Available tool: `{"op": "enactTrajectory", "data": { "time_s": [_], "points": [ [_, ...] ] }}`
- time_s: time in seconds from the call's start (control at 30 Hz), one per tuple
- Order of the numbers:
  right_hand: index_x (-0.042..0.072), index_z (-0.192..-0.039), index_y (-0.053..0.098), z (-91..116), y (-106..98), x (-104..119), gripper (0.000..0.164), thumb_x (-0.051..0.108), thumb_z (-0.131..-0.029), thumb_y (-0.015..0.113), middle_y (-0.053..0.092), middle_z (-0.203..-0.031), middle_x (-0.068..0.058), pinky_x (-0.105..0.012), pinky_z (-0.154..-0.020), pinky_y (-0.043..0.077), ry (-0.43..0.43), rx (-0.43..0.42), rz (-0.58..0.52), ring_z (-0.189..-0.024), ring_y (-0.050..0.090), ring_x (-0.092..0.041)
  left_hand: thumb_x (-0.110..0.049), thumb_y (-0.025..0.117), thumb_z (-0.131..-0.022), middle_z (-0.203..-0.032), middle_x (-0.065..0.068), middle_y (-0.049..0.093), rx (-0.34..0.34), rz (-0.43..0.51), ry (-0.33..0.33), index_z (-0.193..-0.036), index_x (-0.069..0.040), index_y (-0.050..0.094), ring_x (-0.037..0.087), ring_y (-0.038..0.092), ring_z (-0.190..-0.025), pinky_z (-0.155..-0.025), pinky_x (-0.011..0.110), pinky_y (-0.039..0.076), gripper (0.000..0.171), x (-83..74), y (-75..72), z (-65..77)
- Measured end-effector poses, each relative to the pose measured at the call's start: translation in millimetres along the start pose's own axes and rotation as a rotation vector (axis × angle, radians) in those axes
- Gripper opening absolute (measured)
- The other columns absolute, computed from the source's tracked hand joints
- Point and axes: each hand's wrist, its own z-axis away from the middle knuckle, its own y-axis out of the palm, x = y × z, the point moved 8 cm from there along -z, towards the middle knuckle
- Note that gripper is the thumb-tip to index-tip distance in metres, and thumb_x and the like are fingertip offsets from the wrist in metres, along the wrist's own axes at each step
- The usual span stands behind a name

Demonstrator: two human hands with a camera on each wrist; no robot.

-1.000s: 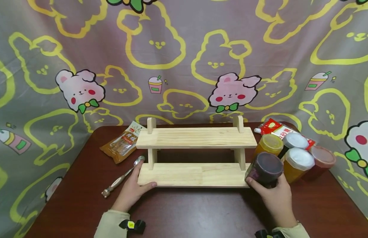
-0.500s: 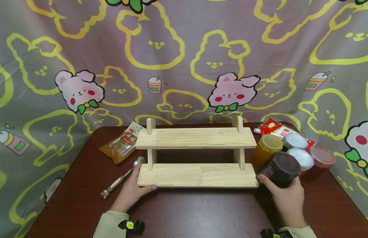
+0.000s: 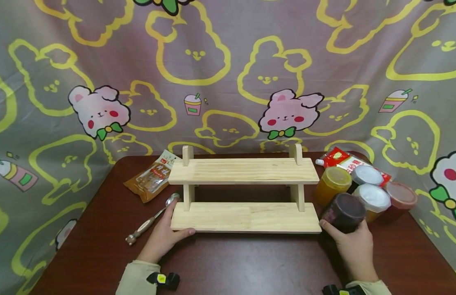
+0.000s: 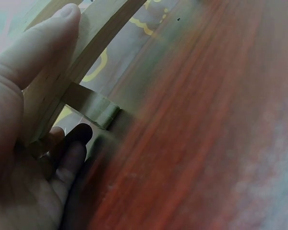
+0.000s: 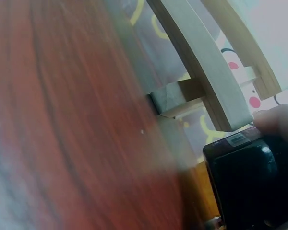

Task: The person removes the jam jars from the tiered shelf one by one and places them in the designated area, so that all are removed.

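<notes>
A two-tier wooden shelf stands mid-table. My left hand grips the left end of its lower board, thumb over the front edge. In the left wrist view the thumb lies along the board and the other fingers are tucked beneath. My right hand holds a dark purple-black jar beside the shelf's lower right corner. Seen from the right wrist, the jar's dark base faces the camera, tilted, near the board's end.
Right of the shelf stand a yellow-lidded jar, two white-lidded jars and a reddish jar. Behind them lies a red-and-white packet. A brown packet and a spoon lie at left. A patterned curtain hangs behind.
My right hand has carried the dark jar rightward, from over the lower board's right end to beside it, then slightly back left. The left hand has stayed on the shelf.
</notes>
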Motion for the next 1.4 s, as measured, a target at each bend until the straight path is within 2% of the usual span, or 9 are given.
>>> {"op": "enactTrajectory", "data": {
  "time_s": [0.3,0.53,0.7,0.93,1.03,1.13,1.23,1.3,1.4],
  "points": [
    [0.001,-0.150,0.036,-2,6,-8,0.094,0.025,-0.077,0.089,0.050,-0.139,-0.029,-0.060,-0.110,0.031,0.056,0.037,-0.032,-0.128,0.044,-0.042,-0.034,0.091,-0.075,-0.152,0.024,0.041,-0.007,0.010,0.010,-0.160,-0.006,0.016,0.035,0.051,-0.126,-0.105,0.052,0.037,0.117,-2.1,-0.7,0.0],
    [-0.001,-0.150,0.036,-4,4,-8,0.097,0.031,-0.076,0.090,0.049,-0.141,-0.031,-0.063,-0.110,0.029,0.032,0.045,0.008,-0.131,0.043,-0.045,-0.034,0.091,-0.074,-0.152,0.024,0.041,-0.009,0.016,0.012,-0.159,-0.007,0.017,0.035,0.052,-0.124,-0.104,0.052,0.038,0.116,-3.0,-0.6,-0.3],
    [-0.003,-0.148,0.038,-2,1,-10,0.094,0.033,-0.078,0.089,0.049,-0.140,-0.033,-0.065,-0.109,0.028,0.018,0.075,0.056,-0.132,0.042,-0.049,-0.035,0.091,-0.074,-0.153,0.024,0.039,-0.002,0.022,0.003,-0.160,-0.007,0.016,0.034,0.052,-0.125,-0.104,0.052,0.038,0.117,-1.9,-0.4,-0.1],
    [0.002,-0.146,0.043,5,-3,-15,0.084,0.040,-0.083,0.083,0.053,-0.137,-0.031,-0.063,-0.105,0.033,0.017,0.123,0.093,-0.129,0.046,-0.046,-0.035,0.090,-0.075,-0.153,0.023,0.039,0.001,0.023,0.005,-0.160,-0.008,0.016,0.033,0.052,-0.124,-0.104,0.051,0.039,0.117,-0.9,-0.7,-0.5],
    [0.003,-0.145,0.045,7,-5,-17,0.079,0.039,-0.085,0.081,0.055,-0.138,-0.029,-0.057,-0.104,0.038,0.024,0.132,0.101,-0.129,0.050,-0.042,-0.036,0.090,-0.075,-0.153,0.023,0.039,0.001,0.025,0.003,-0.160,-0.008,0.016,0.033,0.052,-0.125,-0.104,0.051,0.038,0.117,-0.7,-0.8,-0.4],
    [0.005,-0.145,0.046,8,-6,-21,0.076,0.037,-0.086,0.081,0.056,-0.140,-0.025,-0.028,-0.099,0.046,0.049,0.134,0.092,-0.129,0.052,-0.039,-0.035,0.090,-0.075,-0.153,0.023,0.039,0.000,0.032,0.005,-0.160,-0.008,0.016,0.034,0.052,-0.125,-0.104,0.051,0.038,0.117,-0.8,-0.7,-0.2],
    [0.006,-0.145,0.048,8,-8,-25,0.076,0.034,-0.084,0.083,0.055,-0.141,-0.022,-0.004,-0.080,0.041,0.082,0.113,0.052,-0.129,0.053,-0.037,-0.035,0.090,-0.075,-0.154,0.024,0.039,0.000,0.034,0.007,-0.160,-0.007,0.016,0.034,0.051,-0.125,-0.104,0.051,0.038,0.117,-1.0,-0.6,-0.1],
    [0.006,-0.144,0.049,8,-9,-27,0.076,0.032,-0.082,0.085,0.057,-0.140,-0.021,0.000,-0.072,0.038,0.101,0.084,0.035,-0.122,0.060,-0.028,-0.035,0.090,-0.075,-0.154,0.024,0.038,0.001,0.032,0.005,-0.160,-0.008,0.016,0.034,0.051,-0.125,-0.104,0.052,0.038,0.117,-0.9,-0.7,0.0],
    [0.006,-0.142,0.051,8,-11,-30,0.076,0.029,-0.080,0.088,0.059,-0.136,-0.019,-0.002,-0.068,0.042,0.122,0.048,0.006,-0.100,0.066,-0.003,-0.036,0.090,-0.075,-0.154,0.024,0.038,0.001,0.030,0.004,-0.160,-0.008,0.016,0.034,0.051,-0.125,-0.104,0.052,0.038,0.117,-1.4,-1.1,0.2]
  ]
}}
